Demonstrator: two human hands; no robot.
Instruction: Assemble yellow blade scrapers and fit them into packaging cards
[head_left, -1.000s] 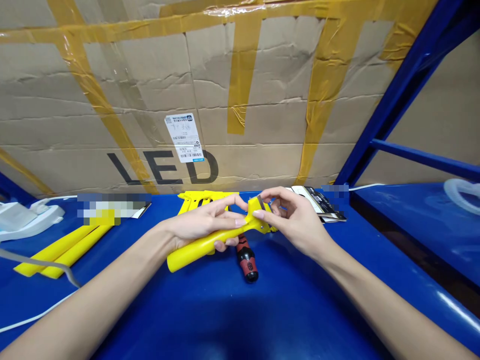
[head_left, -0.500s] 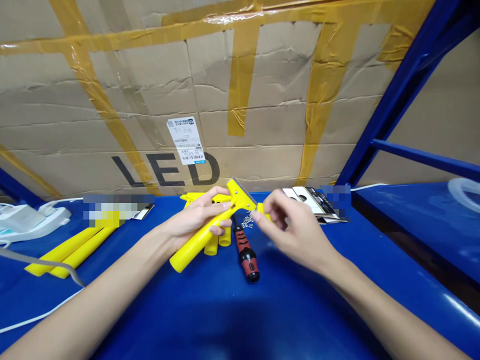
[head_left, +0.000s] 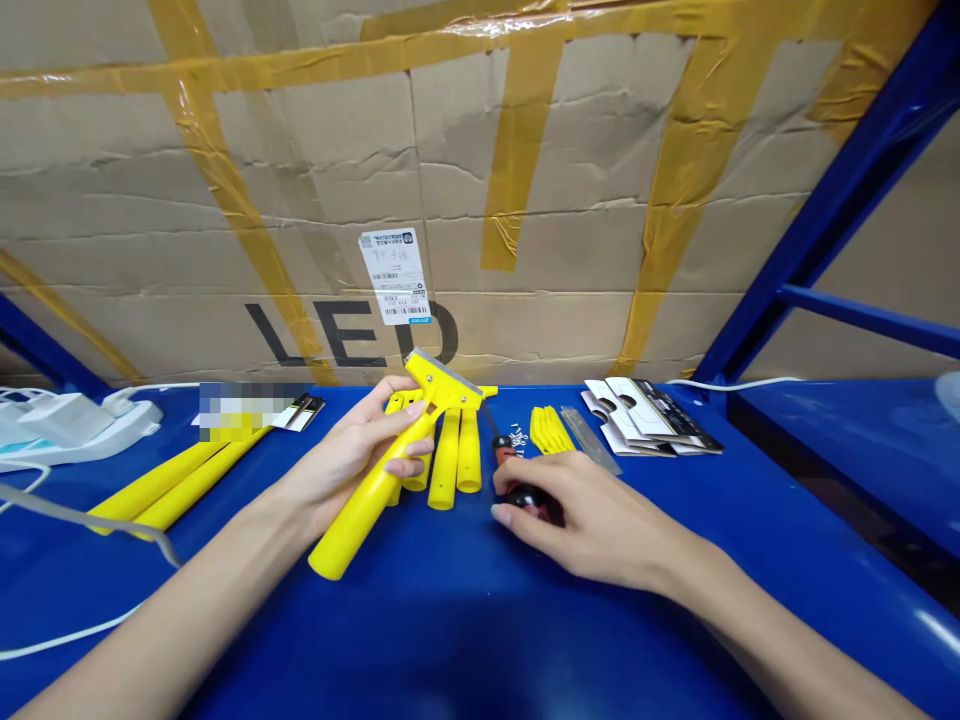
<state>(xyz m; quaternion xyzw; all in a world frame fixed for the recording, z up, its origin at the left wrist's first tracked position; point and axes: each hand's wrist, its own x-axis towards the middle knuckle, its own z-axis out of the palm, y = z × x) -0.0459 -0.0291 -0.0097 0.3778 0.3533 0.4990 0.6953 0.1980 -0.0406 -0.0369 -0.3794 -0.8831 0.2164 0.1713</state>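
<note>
My left hand (head_left: 367, 440) is closed around the handle of a yellow scraper (head_left: 349, 525), which is tilted with its wide head up. A metal blade edge runs along the top of the head, and screw heads show on its face. My right hand (head_left: 600, 510) is wrapped over the red and black handle of a screwdriver (head_left: 536, 502), whose shaft points away toward the box. Several more yellow scraper handles (head_left: 444, 465) lie behind the held scraper, partly covered by it. Small silver screws (head_left: 517, 437) are scattered just beyond my right hand.
Yellow strips (head_left: 550, 430) and thin metal blades (head_left: 589, 438) lie beyond my right hand. Printed cards (head_left: 652, 415) are stacked at right. Long yellow handles (head_left: 176, 480) and a white power strip (head_left: 112, 440) sit at left. A taped cardboard box (head_left: 450, 180) stands behind the blue surface (head_left: 450, 640).
My right hand has left the small yellow piece at the scraper's head and taken hold of the screwdriver. The scraper has moved left and lower in view with my left hand.
</note>
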